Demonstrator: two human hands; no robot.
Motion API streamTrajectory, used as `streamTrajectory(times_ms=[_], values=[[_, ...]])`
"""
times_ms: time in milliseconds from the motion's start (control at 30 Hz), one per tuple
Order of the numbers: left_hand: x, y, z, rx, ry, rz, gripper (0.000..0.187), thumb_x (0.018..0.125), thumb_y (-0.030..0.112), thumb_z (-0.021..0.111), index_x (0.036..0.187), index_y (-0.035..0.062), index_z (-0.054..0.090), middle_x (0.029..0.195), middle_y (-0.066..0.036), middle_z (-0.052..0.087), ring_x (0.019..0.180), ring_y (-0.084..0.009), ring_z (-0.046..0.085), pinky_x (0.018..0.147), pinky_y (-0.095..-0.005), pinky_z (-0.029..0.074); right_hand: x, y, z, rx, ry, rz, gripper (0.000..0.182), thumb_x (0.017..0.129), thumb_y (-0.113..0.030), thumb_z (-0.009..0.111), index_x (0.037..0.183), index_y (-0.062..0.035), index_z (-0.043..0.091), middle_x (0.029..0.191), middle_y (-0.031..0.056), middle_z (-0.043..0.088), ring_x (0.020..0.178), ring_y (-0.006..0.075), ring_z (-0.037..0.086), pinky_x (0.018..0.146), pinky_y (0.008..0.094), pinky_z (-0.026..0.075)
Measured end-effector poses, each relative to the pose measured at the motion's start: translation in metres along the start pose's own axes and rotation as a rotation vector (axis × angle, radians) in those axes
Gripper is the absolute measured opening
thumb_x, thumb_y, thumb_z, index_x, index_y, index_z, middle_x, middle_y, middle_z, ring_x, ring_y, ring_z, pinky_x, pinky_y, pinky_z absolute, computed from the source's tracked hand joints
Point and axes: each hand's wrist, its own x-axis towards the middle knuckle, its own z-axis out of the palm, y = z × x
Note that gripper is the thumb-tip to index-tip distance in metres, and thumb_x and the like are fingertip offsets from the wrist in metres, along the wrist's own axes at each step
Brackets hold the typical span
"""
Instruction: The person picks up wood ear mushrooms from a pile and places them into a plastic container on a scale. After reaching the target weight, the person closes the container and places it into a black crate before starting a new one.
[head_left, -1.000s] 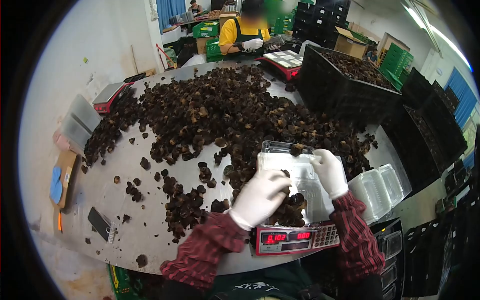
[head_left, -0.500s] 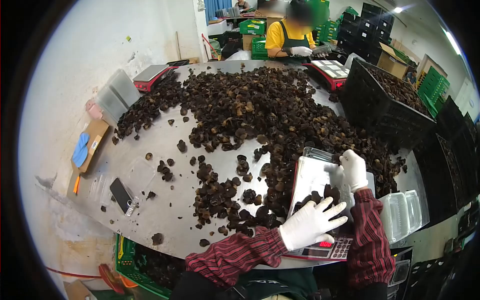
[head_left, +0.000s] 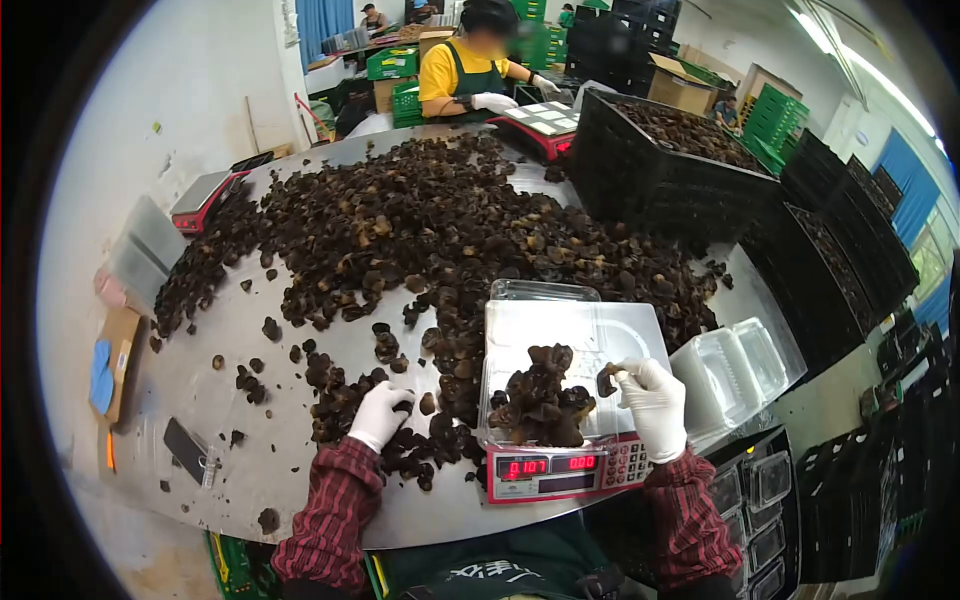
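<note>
Dark, curled fungus pieces [head_left: 400, 220] are heaped over the metal table. In front of me is a red and white scale [head_left: 630, 330], its red display lit. A pile of fungus [head_left: 545, 400] sits on it in a clear plastic container. My right hand [head_left: 652, 405], in a white glove, pinches one fungus piece [head_left: 607, 379] at the container's right side. My gloved left hand [head_left: 380, 415] is closed round a dark fungus piece left of the scale, among loose ones.
Clear empty containers [head_left: 722, 375] are stacked right of the scale. A black crate [head_left: 665, 185] of fungus stands at the back right. Across the table a co-worker [head_left: 470, 70] is at another scale [head_left: 540, 125]. A phone [head_left: 188, 447] lies at the left.
My left hand has moved from over the scale to the loose fungus at its left and closed. My right hand now holds a piece beside the container. The view has shifted right.
</note>
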Motion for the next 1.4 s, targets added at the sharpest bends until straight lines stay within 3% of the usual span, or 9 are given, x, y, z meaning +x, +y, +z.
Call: streamTrajectory(times_ms=[200,333,467,533,667,900,1033,1200,1400], values=[[0.016,0.104,-0.034,-0.621,0.239,0.079,0.034,0.077,0.004,0.07,0.11,0.0097,0.067,0.098,-0.006,0.06,0.081,-0.0123,0.06,0.071,-0.0238,0.05,-0.012,0.006,0.004,0.024,0.036,0.034,0.012,0.086,0.0,0.063,0.098,0.0001,0.067,0.079,0.0014,0.065,0.058,0.0023,0.052,0.054,0.0177,0.045],[0.028,0.16,-0.029,-0.179,0.142,0.56,0.041,0.082,0.014,0.066,0.122,0.0098,0.06,0.125,-0.014,0.055,0.115,-0.0301,0.053,0.095,-0.0391,0.044,-0.011,0.015,0.004,-0.258,-0.03,-0.127,0.016,0.084,0.002,0.062,0.1,0.0001,0.066,0.082,0.0067,0.067,0.067,0.0131,0.062,0.063,0.025,0.05],[0.014,0.172,-0.009,-0.01,0.145,0.592,0.045,0.082,0.028,0.067,0.124,0.0164,0.06,0.131,-0.014,0.052,0.126,-0.0314,0.044,0.104,-0.0451,0.034,-0.022,0.02,-0.004,-0.411,-0.05,-0.221,0.025,0.086,-0.002,0.059,0.11,0.0006,0.062,0.094,0.0131,0.067,0.087,0.0233,0.066,0.076,0.0315,0.05],[0.006,0.161,-0.013,-0.161,0.192,0.547,0.043,0.08,0.021,0.07,0.122,0.0163,0.062,0.131,-0.013,0.052,0.122,-0.0313,0.048,0.102,-0.0423,0.039,-0.026,0.037,-0.014,-0.425,0.111,-0.341,0.021,0.09,-0.005,0.057,0.111,-0.0002,0.062,0.087,0.008,0.066,0.071,0.0162,0.062,0.065,0.0271,0.048],[0.002,0.095,-0.028,-0.077,0.231,0.245,0.043,0.079,0.011,0.069,0.121,0.0143,0.062,0.13,-0.018,0.051,0.115,-0.0337,0.053,0.098,-0.039,0.044,-0.049,0.035,-0.024,-0.1,0.241,0.155,0.018,0.097,-0.01,0.05,0.107,-0.0023,0.064,0.07,-0.0022,0.053,0.049,0.0019,0.04,0.047,0.0172,0.034],[0.067,-0.015,-0.034,0.224,-0.072,-0.19,0.073,0.073,0.048,0.073,0.139,0.0393,0.041,0.154,-0.018,0.017,0.14,-0.0432,0.017,0.109,-0.0566,0.025,-0.06,0.036,-0.017,0.083,0.272,0.313,0.019,0.098,-0.012,0.049,0.101,-0.0012,0.064,0.057,-0.004,0.047,0.047,0.0021,0.04,0.045,0.0186,0.032],[0.075,-0.047,0.002,0.033,0.076,0.118,0.021,0.06,0.004,0.075,0.079,0.0098,0.07,0.098,-0.012,0.06,0.097,-0.0321,0.057,0.085,-0.0384,0.048,-0.063,0.017,-0.011,0.104,0.233,0.316,0.017,0.098,-0.011,0.05,0.101,-0.0015,0.064,0.057,-0.0049,0.046,0.047,0.0015,0.039,0.045,0.0186,0.031],[0.067,-0.033,-0.004,-0.207,0.116,-0.045,0.016,0.067,0.0,0.073,0.083,0.004,0.07,0.084,-0.007,0.062,0.08,-0.0212,0.063,0.076,-0.0292,0.05,-0.066,0.028,-0.017,0.089,0.235,0.309,0.017,0.098,-0.011,0.051,0.101,-0.0012,0.064,0.059,-0.005,0.046,0.048,0.0012,0.038,0.045,0.018,0.031],[0.038,0.158,-0.054,-0.34,0.249,0.467,0.025,0.072,0.002,0.071,0.096,0.008,0.071,0.103,-0.008,0.063,0.097,-0.0237,0.059,0.084,-0.0317,0.05,-0.064,0.018,-0.006,0.113,0.214,0.329,0.017,0.098,-0.01,0.05,0.101,-0.0001,0.064,0.062,-0.0042,0.049,0.048,0.0015,0.04,0.046,0.0184,0.033]])
